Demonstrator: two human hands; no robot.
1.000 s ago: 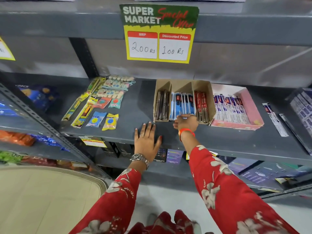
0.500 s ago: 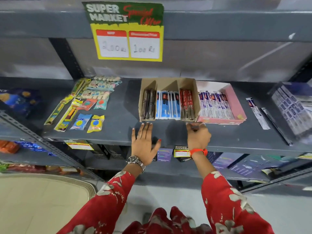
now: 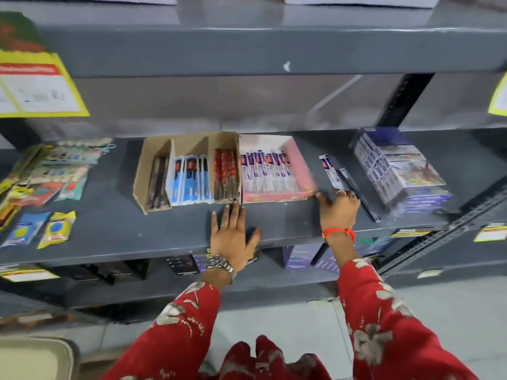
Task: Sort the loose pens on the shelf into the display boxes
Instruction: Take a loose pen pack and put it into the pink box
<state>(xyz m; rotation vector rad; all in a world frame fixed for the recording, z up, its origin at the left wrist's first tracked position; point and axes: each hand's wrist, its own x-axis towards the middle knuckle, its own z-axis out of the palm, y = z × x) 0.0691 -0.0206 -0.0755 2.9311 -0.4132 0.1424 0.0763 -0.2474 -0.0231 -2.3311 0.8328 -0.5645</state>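
A brown cardboard display box (image 3: 153, 171) stands on the grey shelf (image 3: 164, 237), with dark, blue and red pens in its three compartments. A pink display box (image 3: 299, 163) with white-and-purple packed pens sits against its right side. Two loose packed pens (image 3: 330, 171) lie on the shelf just right of the pink box. My right hand (image 3: 338, 208) hovers with spread fingers at the near ends of those pens, holding nothing. My left hand (image 3: 233, 234) lies flat and open on the shelf in front of the cardboard box.
Small stationery packets (image 3: 52, 187) lie spread at the shelf's left. A stack of clear-wrapped packs (image 3: 397, 171) stands at the right, a dark strip (image 3: 362, 198) beside it. Boxes fill the shelf below. Price signs hang from the upper shelf.
My right hand has moved right, from the front of the cardboard box to the loose pens beside the pink box. The view has swung right. My left hand has stayed flat.
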